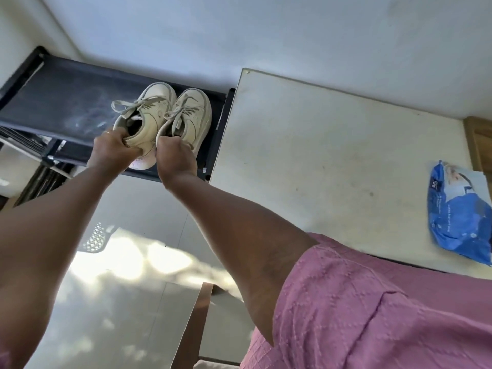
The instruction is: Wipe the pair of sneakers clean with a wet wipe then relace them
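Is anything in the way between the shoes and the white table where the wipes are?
Nothing visible is. The left hand grips the left sneaker and the right hand the right sneaker, at the dark rack. The table sits right beside the rack, bare up to the wipes pack at its right.

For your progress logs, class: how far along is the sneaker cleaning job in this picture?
Done: nothing visibly; the laces are in and tied. In hand: the left hand grips one sneaker by the heel, the right hand the other sneaker, at the dark shoe rack. Left: the wipes pack lies on the white table, no wipe out, so wiping and relacing remain.
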Demonstrator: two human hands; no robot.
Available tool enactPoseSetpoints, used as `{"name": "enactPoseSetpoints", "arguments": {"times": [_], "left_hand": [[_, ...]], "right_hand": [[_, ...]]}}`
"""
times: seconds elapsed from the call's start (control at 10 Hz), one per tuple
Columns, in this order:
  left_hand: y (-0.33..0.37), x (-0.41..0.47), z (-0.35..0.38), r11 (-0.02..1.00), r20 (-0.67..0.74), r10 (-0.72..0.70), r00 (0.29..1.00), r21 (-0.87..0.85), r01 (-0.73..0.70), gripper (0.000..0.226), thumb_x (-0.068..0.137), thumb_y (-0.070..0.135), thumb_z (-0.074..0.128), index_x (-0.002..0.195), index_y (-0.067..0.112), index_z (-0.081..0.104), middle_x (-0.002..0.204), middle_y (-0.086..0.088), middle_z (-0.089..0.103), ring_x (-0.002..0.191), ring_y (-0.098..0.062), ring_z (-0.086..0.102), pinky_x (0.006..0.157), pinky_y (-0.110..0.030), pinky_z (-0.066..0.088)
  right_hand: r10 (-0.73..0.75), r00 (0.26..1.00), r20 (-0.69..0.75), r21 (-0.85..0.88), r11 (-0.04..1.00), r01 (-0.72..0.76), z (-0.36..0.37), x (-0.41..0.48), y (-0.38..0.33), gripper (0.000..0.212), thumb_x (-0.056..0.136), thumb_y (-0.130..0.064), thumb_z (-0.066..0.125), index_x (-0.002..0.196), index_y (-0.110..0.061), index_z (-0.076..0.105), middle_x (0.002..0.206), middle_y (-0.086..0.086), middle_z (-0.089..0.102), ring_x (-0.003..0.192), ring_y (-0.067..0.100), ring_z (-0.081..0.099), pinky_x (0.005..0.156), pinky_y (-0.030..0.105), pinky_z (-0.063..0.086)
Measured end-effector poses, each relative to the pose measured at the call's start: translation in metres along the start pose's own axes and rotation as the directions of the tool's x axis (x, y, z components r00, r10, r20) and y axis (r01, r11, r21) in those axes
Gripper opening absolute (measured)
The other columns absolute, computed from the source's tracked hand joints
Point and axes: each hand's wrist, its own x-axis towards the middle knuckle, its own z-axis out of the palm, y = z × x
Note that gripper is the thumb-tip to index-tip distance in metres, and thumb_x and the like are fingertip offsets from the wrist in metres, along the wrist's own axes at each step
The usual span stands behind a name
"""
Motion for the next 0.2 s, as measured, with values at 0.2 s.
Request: {"name": "enactPoseSetpoints", "arguments": {"times": [0.2], "left_hand": [[0.008, -0.004, 0.001, 0.995, 0.081, -0.102, 0.991, 0.014, 0.102, 0.061, 0.081, 0.010, 0.064, 0.134, 0.004, 0.034, 0.126, -0.028, 0.046, 0.114, -0.043, 0.046, 0.092, -0.049, 0.041]], "right_hand": [[-0.047, 0.998, -0.035, 0.052, 0.997, 0.048, -0.015, -0.013, 0.012, 0.026, 0.090, 0.000, 0.046, 0.113, -0.003, 0.057, 0.101, 0.016, 0.065, 0.095, 0.032, 0.062, 0.065, 0.033, 0.048]]}}
